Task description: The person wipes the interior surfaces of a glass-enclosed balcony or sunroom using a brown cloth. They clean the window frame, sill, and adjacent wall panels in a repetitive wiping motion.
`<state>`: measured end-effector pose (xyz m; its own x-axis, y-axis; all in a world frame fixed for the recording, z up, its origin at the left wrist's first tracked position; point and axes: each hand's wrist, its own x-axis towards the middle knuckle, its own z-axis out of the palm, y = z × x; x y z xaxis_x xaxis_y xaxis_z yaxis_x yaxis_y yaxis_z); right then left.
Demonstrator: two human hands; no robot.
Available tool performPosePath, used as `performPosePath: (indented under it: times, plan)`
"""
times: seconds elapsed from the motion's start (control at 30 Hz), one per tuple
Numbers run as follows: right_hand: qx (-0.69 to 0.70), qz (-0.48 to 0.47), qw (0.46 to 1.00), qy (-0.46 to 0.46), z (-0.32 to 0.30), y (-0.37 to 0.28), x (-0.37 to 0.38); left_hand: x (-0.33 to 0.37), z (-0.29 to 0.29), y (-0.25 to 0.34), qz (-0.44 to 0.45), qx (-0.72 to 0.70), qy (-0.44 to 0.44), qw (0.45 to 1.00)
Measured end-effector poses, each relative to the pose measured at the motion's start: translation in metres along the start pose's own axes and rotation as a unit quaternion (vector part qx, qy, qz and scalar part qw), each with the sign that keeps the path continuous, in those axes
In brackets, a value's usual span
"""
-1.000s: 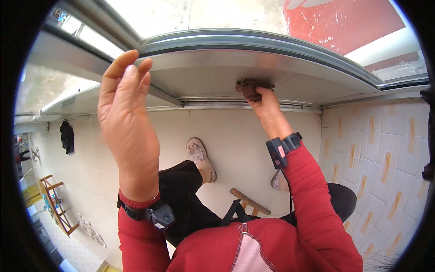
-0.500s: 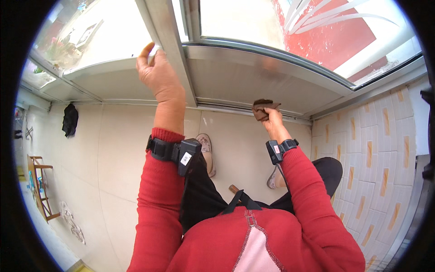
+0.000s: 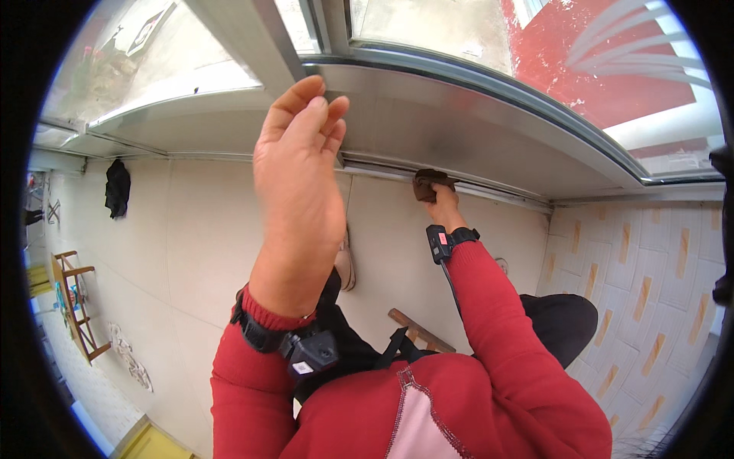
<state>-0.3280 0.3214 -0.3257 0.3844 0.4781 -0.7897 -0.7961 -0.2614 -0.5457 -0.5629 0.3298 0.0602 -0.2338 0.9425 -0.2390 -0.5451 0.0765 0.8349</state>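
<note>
My right hand (image 3: 443, 204) grips a folded brown cloth (image 3: 425, 187) against the bottom rail (image 3: 489, 191) of a metal-framed door. Above it rises the grey lower panel (image 3: 436, 122) of that door. My left hand (image 3: 302, 161) is raised in front of the upright metal post (image 3: 248, 30), its fingers loosely bent and apart with nothing seen in them. Whether a fingertip touches the frame cannot be made out.
Glass panes (image 3: 428, 27) sit above the panel. A tiled wall (image 3: 634, 283) stands at the right. On the floor (image 3: 214, 252) at the left are a black cloth-like item (image 3: 117, 189) and a wooden stool (image 3: 73, 306). Another wooden piece (image 3: 420, 333) is by my legs.
My left hand has come off the post beside the left pane and moved right and nearer. My right hand has slid the cloth slightly left along the bottom rail.
</note>
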Motion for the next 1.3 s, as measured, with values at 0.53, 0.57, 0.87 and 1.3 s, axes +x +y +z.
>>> performPosePath:
  times: [0.53, 0.57, 0.87, 1.3]
  plan:
    - [0.002, -0.024, 0.977, -0.21, 0.101, -0.125, -0.121, 0.031, -0.015, 0.011, 0.019, -0.029, -0.005, 0.999]
    - [0.002, -0.056, 0.974, -0.221, 0.104, -0.136, -0.138, 0.028, -0.02, 0.015, 0.038, -0.027, -0.001, 0.999]
    - [-0.109, -0.127, 0.89, -0.423, 0.092, -0.142, -0.163, 0.032, -0.045, 0.035, 0.093, -0.064, 0.061, 0.992]
    - [-0.806, -0.306, 0.498, -0.088, -0.014, -0.009, 0.034, 0.033, -0.026, 0.021, 0.087, 0.091, -0.003, 0.992]
